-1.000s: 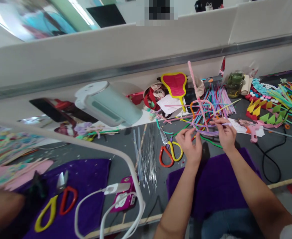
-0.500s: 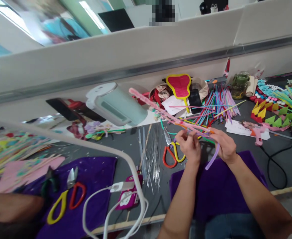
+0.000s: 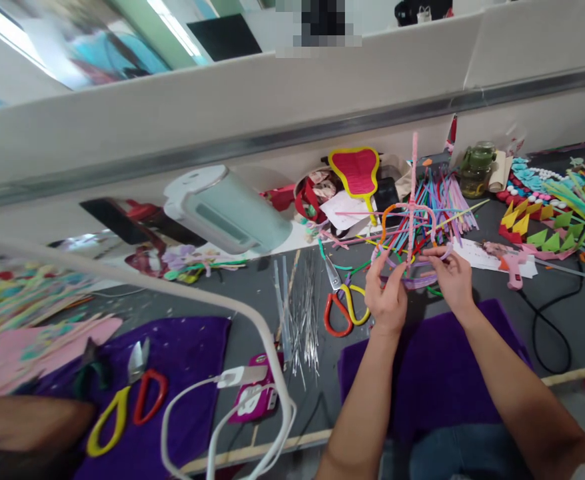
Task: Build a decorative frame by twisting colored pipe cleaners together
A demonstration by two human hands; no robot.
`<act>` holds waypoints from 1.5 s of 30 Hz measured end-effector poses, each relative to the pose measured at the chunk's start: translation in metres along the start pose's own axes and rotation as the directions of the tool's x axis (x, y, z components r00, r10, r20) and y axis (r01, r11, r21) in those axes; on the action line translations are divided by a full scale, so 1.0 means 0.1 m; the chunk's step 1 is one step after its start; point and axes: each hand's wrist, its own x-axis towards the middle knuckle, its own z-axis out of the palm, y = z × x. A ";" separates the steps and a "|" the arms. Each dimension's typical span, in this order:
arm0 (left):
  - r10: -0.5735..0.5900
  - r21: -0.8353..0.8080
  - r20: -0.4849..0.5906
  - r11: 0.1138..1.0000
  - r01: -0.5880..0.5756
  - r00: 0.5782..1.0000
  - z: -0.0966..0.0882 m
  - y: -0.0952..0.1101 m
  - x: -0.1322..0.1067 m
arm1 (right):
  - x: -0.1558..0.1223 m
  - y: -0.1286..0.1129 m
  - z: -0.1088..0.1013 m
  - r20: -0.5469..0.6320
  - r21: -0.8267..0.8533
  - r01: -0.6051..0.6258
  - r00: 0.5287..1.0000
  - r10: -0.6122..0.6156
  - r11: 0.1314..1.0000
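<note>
My left hand (image 3: pixel 386 293) and my right hand (image 3: pixel 451 275) are raised over the grey table (image 3: pixel 252 293), both pinching a pipe-cleaner piece (image 3: pixel 411 227). Its pink stem stands upright, with orange, pink and lilac loops curling off it. My left fingers pinch the lilac loop on the left side. My right fingers hold the loop at its lower right. A purple cloth (image 3: pixel 437 373) lies under my forearms. Red and yellow scissors (image 3: pixel 340 303) rest just left of my left hand.
A heap of coloured pipe cleaners (image 3: pixel 437 200), a red fan (image 3: pixel 358 172), a green jar (image 3: pixel 475 170), a pink glue gun (image 3: pixel 515 267) with black cable, thin wires (image 3: pixel 302 310), a pale kettle (image 3: pixel 225 210), a pink phone (image 3: pixel 255 393), white cables, and another person's forearm (image 3: pixel 27 420) beside second scissors (image 3: pixel 125 400).
The pink stem swung from upright to lying leftward half a second ago, and now stands upright again. Both hands stayed on the piece throughout.
</note>
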 end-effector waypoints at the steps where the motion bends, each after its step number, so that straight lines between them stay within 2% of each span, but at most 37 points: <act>1: 0.011 -0.014 0.012 1.000 -0.011 1.000 0.00 0.01 -0.01 | 0.03 0.02 0.00 0.010 0.028 -0.061 0.998 0.061 0.998; 5: -0.002 -0.103 0.032 0.995 0.005 0.999 0.06 0.04 -0.07 | 0.10 0.11 -0.04 0.058 0.022 -0.211 0.976 0.209 0.977; 7: -0.087 -0.174 0.044 0.980 0.093 0.995 0.10 0.07 -0.10 | 0.12 0.16 -0.08 0.093 -0.032 -0.253 0.962 0.255 0.967; 9: -0.227 -0.286 0.059 0.929 0.234 0.972 0.15 0.08 -0.10 | 0.14 0.21 -0.12 0.127 -0.135 -0.247 0.956 0.264 0.959; 13: -0.502 -0.521 0.120 0.703 0.484 0.857 0.18 0.02 -0.02 | 0.15 0.30 -0.19 0.115 -0.319 -0.080 0.986 0.123 0.944; 16: -0.563 -0.510 0.228 0.625 0.590 0.794 0.13 -0.09 0.06 | 0.15 0.35 -0.21 0.135 -0.375 -0.014 0.988 0.070 0.927; 18: -0.605 -0.555 0.286 0.528 0.643 0.743 0.07 -0.16 0.11 | 0.15 0.35 -0.22 0.165 -0.456 0.040 0.985 0.040 0.889; 22: -0.626 -0.696 0.382 0.289 0.657 0.680 -0.04 -0.23 0.20 | 0.17 0.22 -0.24 0.187 -0.613 0.225 0.973 -0.138 0.757; 25: -0.622 -0.756 0.417 0.168 0.633 0.662 -0.13 -0.25 0.27 | 0.17 0.06 -0.24 0.205 -0.591 0.277 0.960 -0.191 0.758; 28: -0.593 -0.804 0.424 0.101 0.586 0.684 -0.21 -0.24 0.32 | 0.13 -0.04 -0.19 0.300 -0.524 0.289 0.943 -0.144 0.802; 30: -0.565 -0.834 0.421 0.067 0.547 0.710 -0.24 -0.21 0.34 | 0.08 -0.08 -0.12 0.393 -0.515 0.348 0.908 -0.145 0.783; 33: -0.547 -0.856 0.397 0.070 0.513 0.737 -0.25 -0.12 0.34 | -0.03 -0.09 0.01 0.554 -0.504 0.498 0.813 -0.179 0.706; 35: -0.546 -0.849 0.379 0.116 0.515 0.747 -0.24 -0.05 0.33 | -0.12 -0.08 0.10 0.646 -0.495 0.574 0.745 -0.166 0.652; 37: -0.545 -0.835 0.362 0.171 0.523 0.756 -0.23 0.02 0.32 | -0.20 -0.05 0.17 0.688 -0.507 0.612 0.711 -0.143 0.607; 42: -0.561 -0.791 0.329 0.277 0.546 0.760 -0.21 0.13 0.32 | -0.27 0.00 0.21 0.680 -0.530 0.616 0.719 -0.142 0.583; 45: -0.546 -0.776 0.311 0.327 0.540 0.778 -0.19 0.10 0.32 | -0.24 -0.04 0.19 0.632 -0.535 0.589 0.755 -0.176 0.606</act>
